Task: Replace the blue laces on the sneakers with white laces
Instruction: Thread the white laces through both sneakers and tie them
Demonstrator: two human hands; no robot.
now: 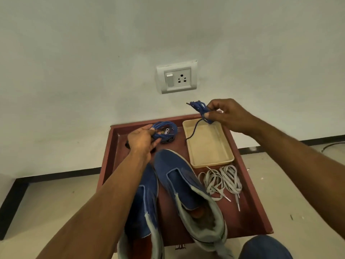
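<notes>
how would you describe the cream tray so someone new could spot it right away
Start at the red-brown table under the wall socket. The cream tray sits at its far right corner, beyond the white laces. It is the only pale, shallow rectangular dish there.

Both forearms were bare up to the frame's edge, with no sleeve, cuff, watch, bracelet or ring showing on either. The left hand point(141, 140) and the right hand point(226, 114) wore no gloves, and the nails on the visible fingers point(206, 114) looked short and unpainted. At the bottom right corner a knee point(265, 248) came into view, covered in blue denim of a mid, slightly faded shade, with a plain weave and no seam or patch to be made out.
</notes>
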